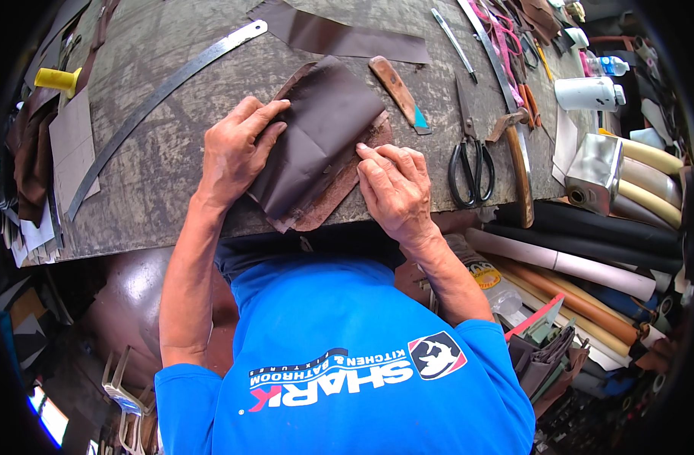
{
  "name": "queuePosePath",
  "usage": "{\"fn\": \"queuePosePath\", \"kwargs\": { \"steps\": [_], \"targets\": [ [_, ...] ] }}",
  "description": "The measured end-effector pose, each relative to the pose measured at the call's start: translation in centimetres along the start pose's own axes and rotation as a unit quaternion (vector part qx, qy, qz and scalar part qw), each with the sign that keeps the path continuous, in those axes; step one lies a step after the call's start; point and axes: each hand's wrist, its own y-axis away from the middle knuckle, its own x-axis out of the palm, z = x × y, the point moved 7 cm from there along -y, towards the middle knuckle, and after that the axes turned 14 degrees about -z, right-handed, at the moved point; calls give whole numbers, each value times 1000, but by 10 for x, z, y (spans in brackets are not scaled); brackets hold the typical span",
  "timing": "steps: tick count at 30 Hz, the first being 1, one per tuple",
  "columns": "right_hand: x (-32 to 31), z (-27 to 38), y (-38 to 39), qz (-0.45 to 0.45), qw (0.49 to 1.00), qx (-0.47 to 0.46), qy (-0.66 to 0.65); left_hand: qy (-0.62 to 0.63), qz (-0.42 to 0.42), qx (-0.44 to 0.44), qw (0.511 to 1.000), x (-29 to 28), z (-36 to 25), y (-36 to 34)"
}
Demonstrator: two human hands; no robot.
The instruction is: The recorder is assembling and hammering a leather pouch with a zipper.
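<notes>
A dark brown sheet of smooth leather lies on the worn table in front of me, on top of a rougher reddish-brown leather piece that shows along the right and lower edges. My left hand pinches the upper left edge of the dark sheet between thumb and fingers. At the right edge, my right hand has its fingers curled and its thumb and index finger closed on the layered edge. Just beyond the sheet lies a wooden-handled knife with a teal part at one end.
A long steel ruler lies on the left, and a dark leather strip at the back. To the right are a pen, black scissors, a hammer, a metal can and a white bottle. Rolls of material are stacked below.
</notes>
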Motion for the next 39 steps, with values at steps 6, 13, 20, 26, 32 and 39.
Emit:
{"fn": "queuePosePath", "kwargs": {
  "steps": [6,13,20,26,32,39],
  "targets": [
    [-7,4,-4,6,992,-17,-124,-4,-4,-2,1000,-2,-1,-3],
    [-52,-32,17,-129,972,192,-42,23,-51,-4,998,-47,-14,22],
    [-40,-44,6,-24,972,234,-15,46,-249,-268,930,-83,16,104],
    [23,-64,-99,0,993,116,-10,129,-256,-419,862,-77,9,141],
    [89,-93,-139,72,997,15,15,105,-297,-443,839,-93,21,145],
    [44,-53,-147,104,989,95,-47,-45,-113,-398,909,-114,-5,142]
  ]
}}
